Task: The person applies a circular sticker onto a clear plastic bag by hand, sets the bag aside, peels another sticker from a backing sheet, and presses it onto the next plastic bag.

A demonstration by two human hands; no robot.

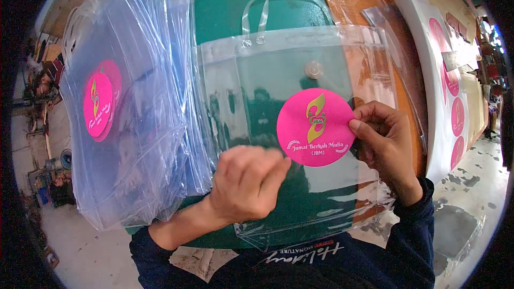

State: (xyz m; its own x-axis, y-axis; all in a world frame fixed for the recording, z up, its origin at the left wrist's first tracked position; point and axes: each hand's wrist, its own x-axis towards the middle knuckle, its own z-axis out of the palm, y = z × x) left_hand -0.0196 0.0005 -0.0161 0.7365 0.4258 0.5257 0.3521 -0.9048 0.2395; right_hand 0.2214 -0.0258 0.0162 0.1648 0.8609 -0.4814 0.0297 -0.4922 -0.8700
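A clear plastic pouch (pixel 300 128) lies flat on a green surface (pixel 230 0), its twin transparent handles (pixel 278 5) pointing away from the person and its snap button (pixel 313 69) near the top edge. Nothing can be seen inside the pouch. A round pink sticker (pixel 316 127) with a yellow-green emblem and white lettering sits over the pouch's front panel, right of centre, its print upright to the wearer; being a disc, it has no long axis. The right hand (pixel 385 144) pinches the sticker's right edge between thumb and fingers. The left hand (pixel 249 182) is curled closed over the pouch's lower left part, fingertips just beside the sticker's lower left rim; whether it grips anything under the fingers cannot be told.

To the left, a fanned stack of matching clear pouches (pixel 134 101) leans over the surface's edge, the upper ones carrying the same pink sticker (pixel 99 104). At right, a white backing sheet (pixel 428 75) holds a row of further pink discs (pixel 455 112), cut off and bent by the lens rim. The pouch's lower edge is partly hidden behind the left hand and dark sleeves (pixel 407 225). Glare on the plastic blurs where the sticker meets the pouch, so contact cannot be judged.
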